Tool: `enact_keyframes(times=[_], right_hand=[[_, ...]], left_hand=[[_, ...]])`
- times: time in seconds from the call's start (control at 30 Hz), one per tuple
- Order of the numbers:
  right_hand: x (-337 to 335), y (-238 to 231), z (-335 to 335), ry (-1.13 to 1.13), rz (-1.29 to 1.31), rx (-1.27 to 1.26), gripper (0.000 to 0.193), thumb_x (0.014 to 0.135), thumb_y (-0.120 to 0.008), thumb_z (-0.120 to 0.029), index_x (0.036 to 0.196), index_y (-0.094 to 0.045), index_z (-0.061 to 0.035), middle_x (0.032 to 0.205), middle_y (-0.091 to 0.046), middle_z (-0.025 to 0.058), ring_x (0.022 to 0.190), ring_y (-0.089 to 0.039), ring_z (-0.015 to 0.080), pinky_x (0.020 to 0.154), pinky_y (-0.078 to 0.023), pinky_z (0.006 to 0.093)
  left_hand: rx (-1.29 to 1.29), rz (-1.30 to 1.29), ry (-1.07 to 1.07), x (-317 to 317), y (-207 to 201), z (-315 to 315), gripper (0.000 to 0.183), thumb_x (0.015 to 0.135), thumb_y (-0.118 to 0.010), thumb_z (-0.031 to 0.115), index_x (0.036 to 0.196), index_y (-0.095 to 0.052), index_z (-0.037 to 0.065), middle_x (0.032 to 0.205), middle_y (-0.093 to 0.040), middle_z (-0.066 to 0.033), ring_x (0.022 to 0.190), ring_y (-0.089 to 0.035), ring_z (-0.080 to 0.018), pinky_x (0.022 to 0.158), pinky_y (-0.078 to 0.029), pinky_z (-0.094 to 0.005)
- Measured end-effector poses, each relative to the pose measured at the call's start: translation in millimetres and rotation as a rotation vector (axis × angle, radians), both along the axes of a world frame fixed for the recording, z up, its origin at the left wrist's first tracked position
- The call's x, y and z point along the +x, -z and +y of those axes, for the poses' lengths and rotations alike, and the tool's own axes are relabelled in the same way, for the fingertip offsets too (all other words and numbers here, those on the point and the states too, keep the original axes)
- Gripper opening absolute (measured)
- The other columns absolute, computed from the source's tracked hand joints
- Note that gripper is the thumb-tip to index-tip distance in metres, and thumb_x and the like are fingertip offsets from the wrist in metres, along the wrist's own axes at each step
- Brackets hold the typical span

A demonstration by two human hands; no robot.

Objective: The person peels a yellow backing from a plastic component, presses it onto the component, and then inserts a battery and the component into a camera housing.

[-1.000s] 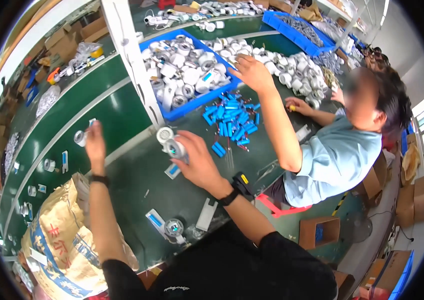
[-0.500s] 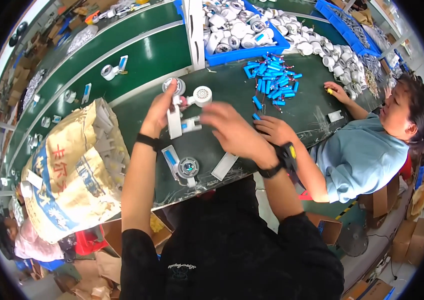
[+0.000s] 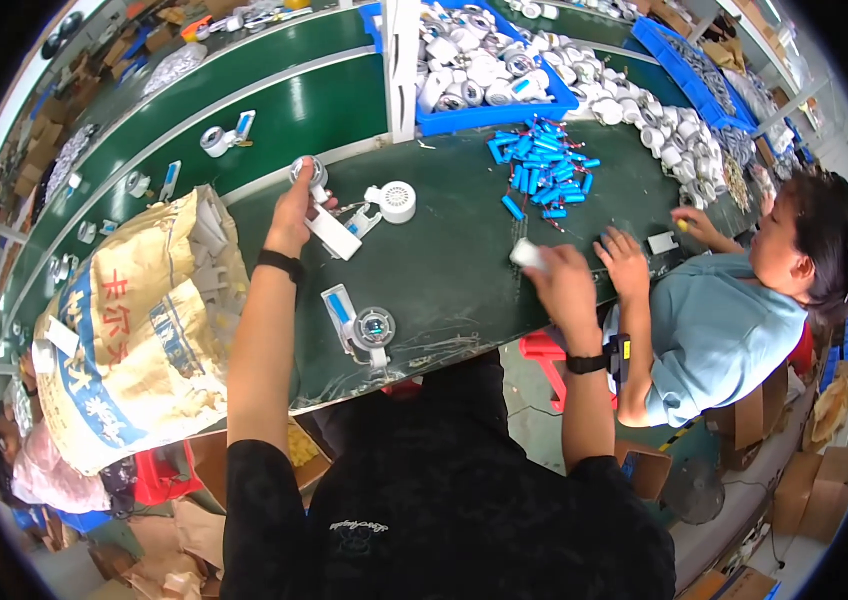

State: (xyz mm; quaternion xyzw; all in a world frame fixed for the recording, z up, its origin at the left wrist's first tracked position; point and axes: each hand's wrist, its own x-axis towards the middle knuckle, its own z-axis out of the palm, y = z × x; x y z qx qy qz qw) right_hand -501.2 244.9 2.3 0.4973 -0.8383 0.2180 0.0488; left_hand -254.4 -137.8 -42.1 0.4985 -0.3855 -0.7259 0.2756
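My left hand (image 3: 291,218) is closed around a white mini fan (image 3: 335,235), its thumb on the round head and its flat handle slanting down to the right. Beside it lies a second mini fan (image 3: 397,202) with a slotted round grille. My right hand (image 3: 566,292) grips a small white plastic piece (image 3: 527,254) over the right part of the bench; its exact shape is partly hidden by the fingers. Nearer to me, a mini fan with an uncovered handle (image 3: 340,304) shows a blue battery cell inside and a round head facing up.
A pile of blue battery cells (image 3: 544,165) lies beyond my right hand. Behind it are a blue crate (image 3: 504,118) of white fan parts and more heaped parts (image 3: 679,140). A large sack (image 3: 134,340) stands at left. A co-worker's hand (image 3: 627,262) rests close by on the right.
My right hand has swung right, away from the left hand, and now has a white piece in it. The loose white piece near the bench's front edge is gone. My left hand moved slightly left.
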Motion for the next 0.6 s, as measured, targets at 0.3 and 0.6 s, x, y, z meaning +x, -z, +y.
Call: enact_keyframes(times=[0.3, 0.6], right_hand=[[2, 2, -30, 0.17, 0.236, -0.061, 0.045, 0.088, -0.069, -0.017, 0.127, -0.057, 0.0021, 0.127, -0.059, 0.0212, 0.115, -0.057, 0.0381, 0.096, -0.047, 0.047], [115, 10, -199, -0.27, -0.098, -0.215, 0.074, 0.078, -0.075, -0.003, 0.145, -0.045, -0.0101, 0.148, -0.043, 0.0167, 0.141, -0.034, 0.039, 0.117, -0.027, 0.0523]], left_hand=[[-0.019, 0.071, -0.067, 23, 4, -6, 0.069, 0.085, -0.068, 0.067, 0.111, -0.061, 0.003, 0.085, -0.066, -0.0093, 0.07, -0.067, -0.0217, 0.068, -0.058, -0.0387], [-0.036, 0.241, -0.142, 21, -20, 27, 0.059, 0.089, -0.065, 0.065, 0.106, -0.063, 0.008, 0.078, -0.063, -0.0053, 0.055, -0.054, -0.0131, 0.059, -0.051, -0.0312]])
